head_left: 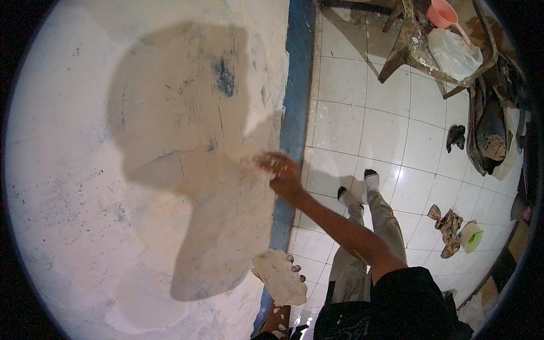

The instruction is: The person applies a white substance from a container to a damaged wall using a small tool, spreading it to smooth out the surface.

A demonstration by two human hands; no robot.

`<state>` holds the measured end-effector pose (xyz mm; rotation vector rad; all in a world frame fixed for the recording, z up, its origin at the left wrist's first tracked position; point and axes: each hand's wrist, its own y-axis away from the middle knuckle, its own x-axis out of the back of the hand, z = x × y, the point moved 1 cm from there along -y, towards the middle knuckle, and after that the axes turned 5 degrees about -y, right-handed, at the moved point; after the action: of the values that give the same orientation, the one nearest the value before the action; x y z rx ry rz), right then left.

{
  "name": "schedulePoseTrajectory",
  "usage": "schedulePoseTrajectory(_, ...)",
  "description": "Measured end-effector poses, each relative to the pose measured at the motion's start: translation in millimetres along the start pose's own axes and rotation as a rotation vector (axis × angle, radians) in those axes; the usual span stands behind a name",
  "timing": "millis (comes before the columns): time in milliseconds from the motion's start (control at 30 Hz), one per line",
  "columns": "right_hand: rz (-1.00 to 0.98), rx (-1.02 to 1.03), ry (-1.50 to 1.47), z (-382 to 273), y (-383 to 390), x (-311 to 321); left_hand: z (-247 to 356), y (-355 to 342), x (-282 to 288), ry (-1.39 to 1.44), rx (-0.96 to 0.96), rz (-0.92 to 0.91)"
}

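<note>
My right hand is raised against the pale, patchy wall, its fingers curled and smeared by motion. Something pale and flat seems to stick out from it toward the wall, too blurred to name. Lower down, my left hand grips a flat board coated in off-white putty, fingertips curled over its right edge. Putty flecks mark the left wrist. On the wall, dark blue patches, scratches and smoothed pale areas show, partly under a large shadow of my head and arm.
A blue band edges the wall above white floor tiles. At the upper right, a stained chair holds a pink dipper and a clear plastic bag. Patterned cloth lies by a green-and-white container; a dark bag stands farther right.
</note>
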<state>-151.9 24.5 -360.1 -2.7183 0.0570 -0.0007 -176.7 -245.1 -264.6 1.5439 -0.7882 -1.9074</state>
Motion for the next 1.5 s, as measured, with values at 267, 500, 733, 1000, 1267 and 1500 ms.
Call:
schedulePoseTrajectory(267, 0.232, -0.485, -0.197, 92.0, -97.5, -25.2, 4.7, 4.3, 22.9, -0.082, 0.012, 0.057)
schedulePoseTrajectory(500, -0.099, -0.271, -0.351, 46.7, 49.8, -26.1, 1.3, -0.8, 13.3, -0.063, -0.004, 0.067)
schedulePoseTrajectory(733, 0.090, -0.211, 0.116, 93.5, -85.0, 14.2, -3.4, -6.7, 8.9, -0.006, 0.012, 0.037)
schedulePoseTrajectory(1000, 0.196, -0.024, 0.121, 77.8, -18.7, -31.3, -7.8, -8.5, 1.9, 0.076, 0.008, 0.049)
schedulePoseTrajectory(1267, -0.028, -0.216, -0.194, 22.7, 8.5, -2.0, -6.0, -9.1, -5.8, 0.033, -0.011, 0.021)
schedulePoseTrajectory(1500, 0.161, -0.075, 0.000, 2.9, -120.4, -17.4, -9.7, -6.1, -6.8, 0.119, 0.054, -0.013)
